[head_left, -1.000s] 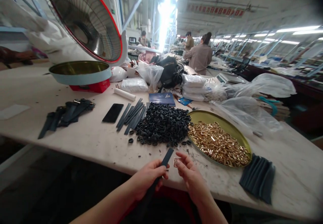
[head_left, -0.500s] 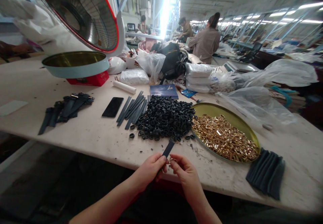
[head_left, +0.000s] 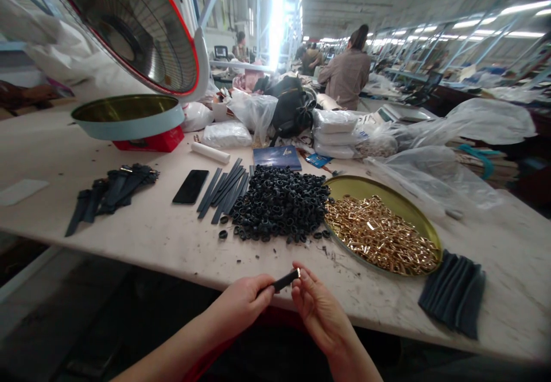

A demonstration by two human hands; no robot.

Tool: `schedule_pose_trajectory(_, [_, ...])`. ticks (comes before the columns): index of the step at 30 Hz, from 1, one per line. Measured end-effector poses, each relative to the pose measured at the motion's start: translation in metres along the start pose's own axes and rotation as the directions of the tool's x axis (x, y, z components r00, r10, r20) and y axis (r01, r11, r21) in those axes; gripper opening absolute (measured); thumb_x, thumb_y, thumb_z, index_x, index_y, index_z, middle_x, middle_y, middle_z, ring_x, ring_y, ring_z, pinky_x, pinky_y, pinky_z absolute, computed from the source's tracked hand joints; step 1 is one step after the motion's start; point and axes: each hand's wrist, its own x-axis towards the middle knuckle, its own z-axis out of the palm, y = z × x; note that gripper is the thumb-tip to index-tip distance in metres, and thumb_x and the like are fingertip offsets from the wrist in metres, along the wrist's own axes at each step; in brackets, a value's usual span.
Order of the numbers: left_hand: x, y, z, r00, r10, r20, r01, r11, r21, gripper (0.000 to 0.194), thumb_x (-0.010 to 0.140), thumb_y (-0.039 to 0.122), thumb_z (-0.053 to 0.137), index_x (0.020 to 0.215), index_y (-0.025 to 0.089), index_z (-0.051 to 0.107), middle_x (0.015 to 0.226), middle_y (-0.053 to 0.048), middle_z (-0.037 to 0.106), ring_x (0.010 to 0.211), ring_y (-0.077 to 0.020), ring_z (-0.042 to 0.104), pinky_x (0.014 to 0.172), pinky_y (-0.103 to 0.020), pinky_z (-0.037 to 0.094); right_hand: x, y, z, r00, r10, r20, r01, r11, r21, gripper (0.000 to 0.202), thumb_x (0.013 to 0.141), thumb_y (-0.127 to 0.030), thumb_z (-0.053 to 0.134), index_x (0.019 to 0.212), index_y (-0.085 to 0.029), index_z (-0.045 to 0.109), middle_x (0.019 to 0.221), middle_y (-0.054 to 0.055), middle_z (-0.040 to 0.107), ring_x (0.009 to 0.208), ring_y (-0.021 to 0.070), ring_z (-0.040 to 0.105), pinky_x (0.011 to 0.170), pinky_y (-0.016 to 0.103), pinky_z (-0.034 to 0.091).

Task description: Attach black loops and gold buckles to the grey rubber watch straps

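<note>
Head view shows one dark strap (head_left: 284, 280) with its far end between the two hands. I judge it light, bendable but a little firm, and not fragile; a good hold is near its end, where the left hand (head_left: 247, 299) grips it. One gold buckle (head_left: 298, 273) is at this end, pinched by the fingertips of the right hand (head_left: 317, 306); it should be rigid and rather slippery, best taken by its edges. Whether the strap passes through it, I cannot tell surely.

Around the hands I count one fan (head_left: 129, 35), far beyond the left hand; one gold tray (head_left: 365, 186) with uncountable metal pieces (head_left: 381, 238), beyond the right hand; one heap of loops (head_left: 279, 204), also uncountable, straight ahead; one stack of straps (head_left: 451, 293), right of the right hand; one phone (head_left: 190, 187), beyond the left hand.
</note>
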Motion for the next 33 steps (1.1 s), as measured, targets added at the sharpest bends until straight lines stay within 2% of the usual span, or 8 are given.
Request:
schedule_pose_trajectory(7, [-0.010,-0.001,0.000,0.991,0.133,0.032,-0.137,0.973,0.187,0.029,0.087,0.030,0.033,0.071,0.019,0.054,0.066,0.000,0.056,0.061,-0.0133,0.049,0.055,-0.021,0.029,-0.011,0.008,-0.001,0.999,0.041,0.036,-0.041,0.999,0.000,0.028,0.060,-0.017,0.077,0.086,-0.014,0.066,0.079,0.000,0.063,0.058,0.0037,0.058,0.054,0.010,0.051])
schedule_pose_trajectory(11, [-0.016,-0.003,-0.005,0.981,0.195,-0.026,-0.181,0.949,0.259,0.028,0.087,0.029,0.034,0.069,0.019,0.054,0.065,0.000,0.054,0.061,-0.0134,0.048,0.057,-0.022,0.029,-0.015,0.007,-0.001,0.988,0.134,0.081,-0.135,0.991,0.007,0.028,0.061,-0.021,0.076,0.085,-0.012,0.067,0.075,0.000,0.061,0.052,0.0022,0.053,0.047,0.009,0.047])
schedule_pose_trajectory(13, [-0.016,-0.001,-0.006,0.981,0.189,-0.044,-0.171,0.951,0.259,0.028,0.086,0.028,0.034,0.069,0.019,0.053,0.064,0.000,0.053,0.060,-0.0130,0.047,0.056,-0.022,0.028,-0.016,0.008,0.001,0.989,0.109,0.102,-0.106,0.994,-0.027,0.029,0.062,-0.027,0.076,0.086,-0.013,0.068,0.068,-0.002,0.058,0.051,0.0022,0.050,0.045,0.010,0.044])
schedule_pose_trajectory(16, [-0.012,0.004,-0.001,0.990,0.139,-0.024,-0.136,0.985,0.102,0.026,0.086,0.029,0.033,0.070,0.017,0.050,0.062,0.001,0.051,0.058,-0.0119,0.046,0.055,-0.022,0.030,-0.015,0.014,0.004,0.991,-0.081,0.105,0.103,0.970,-0.219,0.035,0.065,-0.037,0.072,0.091,-0.015,0.068,0.057,-0.005,0.052,0.051,0.0047,0.047,0.046,0.014,0.042])
schedule_pose_trajectory(18, [-0.007,0.007,0.005,0.993,0.115,-0.016,-0.116,0.990,-0.085,0.021,0.085,0.028,0.033,0.074,0.016,0.048,0.061,0.002,0.049,0.057,-0.0106,0.045,0.054,-0.021,0.033,-0.014,0.018,0.004,0.969,-0.215,0.124,0.248,0.880,-0.406,0.038,0.066,-0.042,0.070,0.095,-0.016,0.067,0.058,-0.003,0.055,0.056,0.0092,0.051,0.052,0.019,0.043])
schedule_pose_trajectory(21, [0.000,0.009,0.014,0.999,0.026,0.029,-0.015,0.941,-0.339,0.013,0.081,0.027,0.037,0.081,0.016,0.044,0.059,0.005,0.045,0.048,-0.0075,0.039,0.046,-0.019,0.032,-0.012,0.022,0.003,0.936,-0.304,0.180,0.351,0.736,-0.579,0.040,0.069,-0.044,0.065,0.098,-0.016,0.066,0.071,0.002,0.063,0.074,0.0180,0.057,0.068,0.028,0.045])
schedule_pose_trajectory(24, [0.005,0.009,0.016,0.993,-0.029,0.112,0.079,0.882,-0.465,0.020,0.082,0.037,0.038,0.080,0.017,0.041,0.056,0.006,0.044,0.039,-0.0046,0.033,0.038,-0.017,0.026,-0.012,0.019,0.001,0.918,-0.336,0.211,0.392,0.679,-0.621,0.038,0.072,-0.043,0.062,0.101,-0.018,0.063,0.082,0.003,0.065,0.081,0.0190,0.058,0.076,0.031,0.044])
schedule_pose_trajectory(33, [0.022,0.007,0.023,0.988,-0.080,0.129,0.137,0.834,-0.535,0.027,0.080,0.044,0.041,0.075,0.017,0.039,0.053,0.007,0.046,0.034,-0.0033,0.032,0.033,-0.016,0.022,-0.004,0.012,-0.008,0.947,-0.258,0.193,0.322,0.774,-0.545,0.026,0.076,-0.040,0.058,0.088,-0.017,0.058,0.080,0.003,0.063,0.072,0.0162,0.059,0.066,0.027,0.047])
